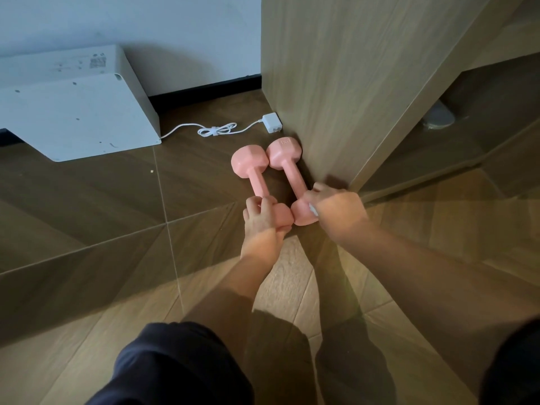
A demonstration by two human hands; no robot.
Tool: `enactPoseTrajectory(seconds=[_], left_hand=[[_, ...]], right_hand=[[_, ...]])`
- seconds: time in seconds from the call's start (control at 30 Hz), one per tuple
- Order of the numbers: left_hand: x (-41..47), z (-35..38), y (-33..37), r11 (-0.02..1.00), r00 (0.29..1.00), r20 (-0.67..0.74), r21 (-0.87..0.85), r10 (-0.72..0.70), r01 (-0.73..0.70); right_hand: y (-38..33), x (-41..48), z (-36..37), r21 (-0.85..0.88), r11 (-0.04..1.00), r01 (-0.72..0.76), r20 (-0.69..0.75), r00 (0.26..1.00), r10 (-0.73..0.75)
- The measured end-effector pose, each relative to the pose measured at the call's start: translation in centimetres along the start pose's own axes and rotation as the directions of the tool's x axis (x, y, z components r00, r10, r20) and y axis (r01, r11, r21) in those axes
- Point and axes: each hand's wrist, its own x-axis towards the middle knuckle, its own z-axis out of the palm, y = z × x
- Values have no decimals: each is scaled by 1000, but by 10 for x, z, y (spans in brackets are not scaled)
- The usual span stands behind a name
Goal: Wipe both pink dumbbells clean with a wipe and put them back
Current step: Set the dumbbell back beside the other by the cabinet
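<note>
Two weights lie side by side on the brown wood-plank floor (pixel 87 223), close against the foot of a tall light-oak cabinet panel (pixel 336 83). The left pink dumbbell (pixel 258 179), a matte weight with faceted heads, lies with its far head just beside that of the right pink dumbbell (pixel 293 173), which is of the same make; the near heads touch or very nearly touch. Both point away from the person, angled slightly to the left. The left hand (pixel 261 216) grips the left pink dumbbell at its near end, with fingers curled round the junction of handle and head and the thumb under the head. The right hand (pixel 336 211) covers the near head of the right pink dumbbell, fingers bent down over it. A sliver of white wipe (pixel 313 210) shows at the edge of the palm, held against the head; the rest of the wipe is hidden beneath the hand. Both forearms are bare below dark navy sleeves (pixel 175 366). Beyond the weights a white plug adapter (pixel 271 122) rests on the floor against the panel, and its bundled white cable (pixel 216 130) runs to a white scuffed box-shaped appliance (pixel 73 106) — this stands against the pale wall (pixel 146 24).
</note>
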Motion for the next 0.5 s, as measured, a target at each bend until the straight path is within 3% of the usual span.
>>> enactPoseTrajectory(seconds=[0.27, 0.5], left_hand=[[12, -12, 11, 970, 984, 157, 237, -86, 47], [11, -14, 17, 971, 977, 174, 225, -124, 83]], right_hand=[[0, -1, -4, 10, 1000, 21, 8, 1000, -21], [-2, -1, -5, -19, 1000, 13, 21, 1000, -12]])
